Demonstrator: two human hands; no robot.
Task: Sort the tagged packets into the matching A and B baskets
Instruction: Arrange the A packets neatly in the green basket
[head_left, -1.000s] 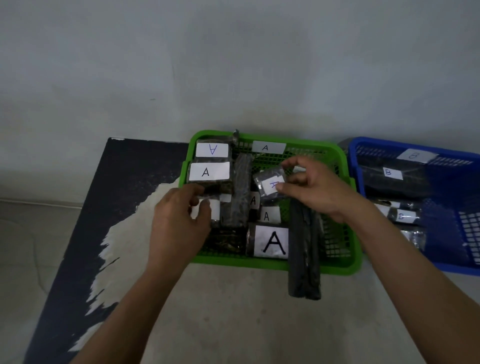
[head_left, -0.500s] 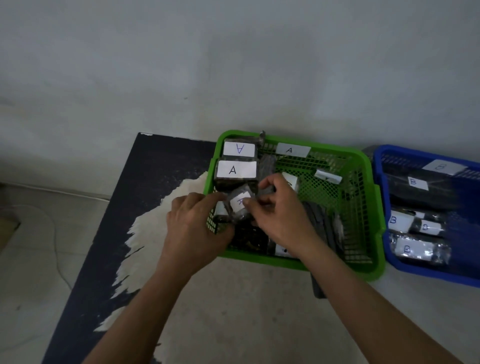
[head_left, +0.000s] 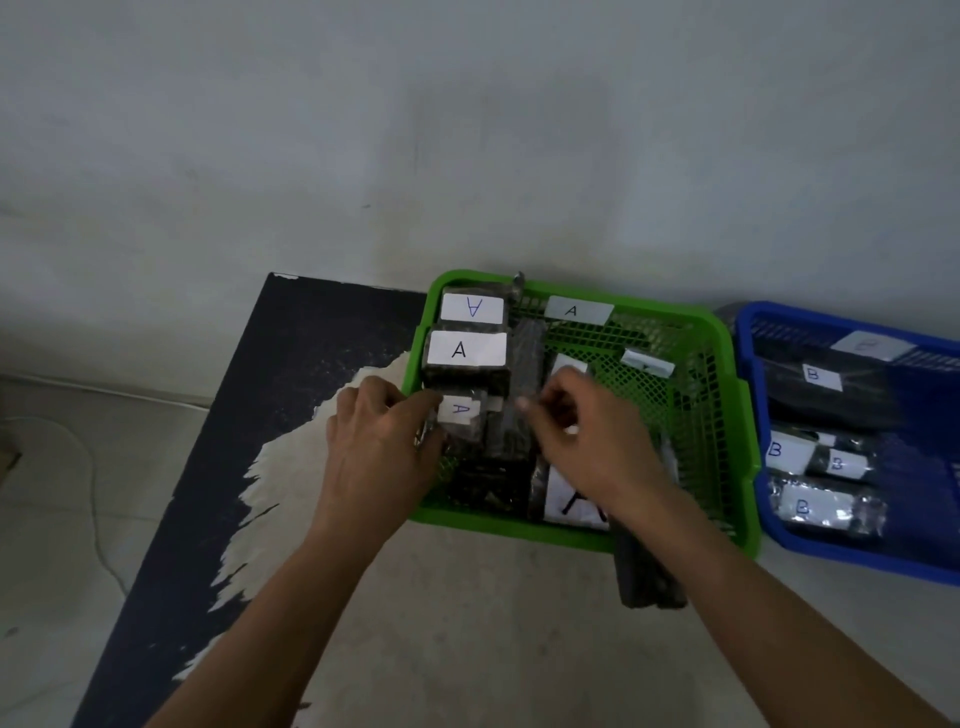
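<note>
The green A basket (head_left: 519, 531) holds several dark packets with white A tags, among them a large one (head_left: 464, 351) at its back left. My left hand (head_left: 379, 441) reaches over the basket's left rim and pinches a small A-tagged packet (head_left: 460, 411) just in front of that large packet. Over the basket's middle, my right hand (head_left: 587, 436) has its fingers loosely curled, the fingertips just right of the small packet and holding nothing. The blue B basket (head_left: 852, 562) at the right holds B-tagged packets (head_left: 815, 506).
A long dark packet (head_left: 649, 577) hangs over the green basket's front rim, under my right forearm. The baskets stand side by side against a pale wall. A dark board (head_left: 218, 467) with pale worn patches lies to the left.
My right hand carried the small A packet leftward to my left hand, then let go. The packet now sits lower, at the basket's left side, in my left hand.
</note>
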